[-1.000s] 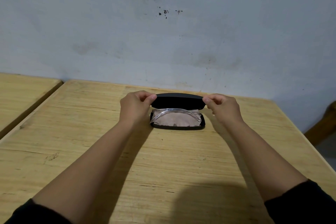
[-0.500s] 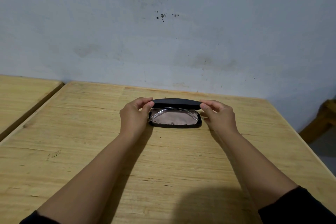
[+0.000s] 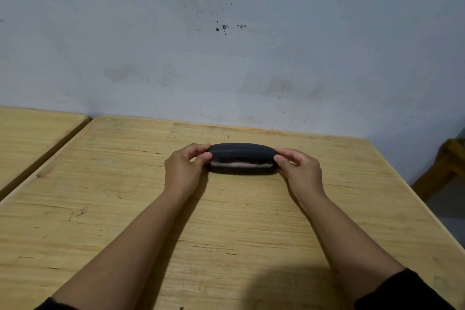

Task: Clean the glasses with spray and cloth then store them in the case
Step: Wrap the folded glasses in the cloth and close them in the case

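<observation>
Toward the far middle of the wooden table [image 3: 125, 209], the black case [image 3: 240, 156] lies flat, its lid nearly down; only a thin pale strip of contents [image 3: 241, 164] shows through the front gap. A second ago the lid stood well up, with the glasses and pinkish lining plain to see. Left hand [image 3: 185, 167] pinches the lid's left end, thumb under, fingers over. Right hand [image 3: 299, 168] grasps the right end the same way. Judged: storing is all but done; one last press should shut it. Grey wall [image 3: 226, 58] behind, marked with dark specks.
</observation>
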A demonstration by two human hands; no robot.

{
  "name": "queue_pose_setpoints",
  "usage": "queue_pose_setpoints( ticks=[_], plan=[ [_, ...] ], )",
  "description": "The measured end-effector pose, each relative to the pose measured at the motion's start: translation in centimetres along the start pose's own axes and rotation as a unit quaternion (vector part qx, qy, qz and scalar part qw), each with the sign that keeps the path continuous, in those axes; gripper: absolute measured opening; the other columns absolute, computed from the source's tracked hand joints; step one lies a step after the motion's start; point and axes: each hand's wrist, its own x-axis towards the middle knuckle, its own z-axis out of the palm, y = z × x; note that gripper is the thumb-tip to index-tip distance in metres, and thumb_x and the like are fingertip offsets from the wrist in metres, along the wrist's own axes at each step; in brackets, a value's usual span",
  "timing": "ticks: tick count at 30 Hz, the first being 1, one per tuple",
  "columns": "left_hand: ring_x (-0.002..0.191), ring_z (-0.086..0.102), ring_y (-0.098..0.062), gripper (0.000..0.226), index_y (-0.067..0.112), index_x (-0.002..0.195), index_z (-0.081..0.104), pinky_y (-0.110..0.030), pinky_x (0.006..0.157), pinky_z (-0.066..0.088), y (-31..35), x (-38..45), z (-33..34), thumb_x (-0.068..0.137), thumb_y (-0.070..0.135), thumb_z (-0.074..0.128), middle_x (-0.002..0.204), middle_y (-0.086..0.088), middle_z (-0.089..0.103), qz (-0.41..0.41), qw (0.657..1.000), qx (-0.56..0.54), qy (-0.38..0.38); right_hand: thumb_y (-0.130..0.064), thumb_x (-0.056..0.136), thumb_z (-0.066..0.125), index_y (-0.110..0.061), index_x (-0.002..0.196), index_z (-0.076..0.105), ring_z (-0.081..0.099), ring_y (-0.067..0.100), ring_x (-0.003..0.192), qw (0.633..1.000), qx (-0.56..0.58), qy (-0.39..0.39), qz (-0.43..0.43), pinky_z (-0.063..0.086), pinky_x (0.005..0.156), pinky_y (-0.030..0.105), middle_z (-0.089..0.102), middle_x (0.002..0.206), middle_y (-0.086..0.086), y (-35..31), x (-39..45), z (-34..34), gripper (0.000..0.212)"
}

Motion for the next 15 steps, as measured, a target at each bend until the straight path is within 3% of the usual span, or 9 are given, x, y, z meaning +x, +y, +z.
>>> queue_pose_setpoints(
  ticks=[3,7,11,15],
  plan=[
    [0.096,0.063,-0.014,0.019,0.022,0.101,0.069,-0.033,0.086,0.055,-0.2,-0.4,0.1,0.084,0.015,0.064,0.103,0.005,0.067,-0.007,1.0,-0.011,0.002,-0.019,0.086,0.066,-0.025,0.1,0.072,0.063,0.011,0.097,0.999,-0.04,0.015,-0.012,0.054,0.089,0.032,0.069,0.101,-0.007,0.4,-0.8,0.0,0.016],
    [0.097,0.062,-0.014,0.021,0.021,0.102,0.069,-0.034,0.087,0.054,-0.1,-0.8,0.2,0.083,0.012,0.065,0.105,0.002,0.068,-0.008,1.0,-0.004,0.005,-0.018,0.086,0.066,-0.019,0.104,0.072,0.056,0.004,0.094,0.996,-0.08,0.014,-0.024,0.038,0.07,0.008,0.069,0.104,-0.005,0.1,-1.5,-0.1,0.02],
    [0.1,0.058,-0.007,0.023,0.024,0.104,0.069,-0.027,0.099,0.043,0.1,-1.2,0.0,0.083,0.015,0.066,0.106,0.005,0.068,0.001,0.999,0.039,0.012,-0.019,0.082,0.071,-0.017,0.112,0.068,0.059,0.0,0.09,0.997,-0.081,-0.02,-0.008,0.038,0.069,0.006,0.068,0.102,-0.006,-0.1,-1.9,-0.5,0.031],
    [0.09,0.051,0.003,0.031,0.02,0.11,0.066,-0.013,0.09,0.033,0.4,-1.9,0.1,0.079,0.019,0.071,0.106,0.004,0.069,0.019,0.996,0.088,0.018,-0.016,0.077,0.075,-0.017,0.124,0.06,0.061,0.005,0.101,0.996,-0.085,-0.031,0.007,0.045,0.087,0.018,0.067,0.117,0.0,0.2,-2.1,-0.1,0.049]
  ],
)
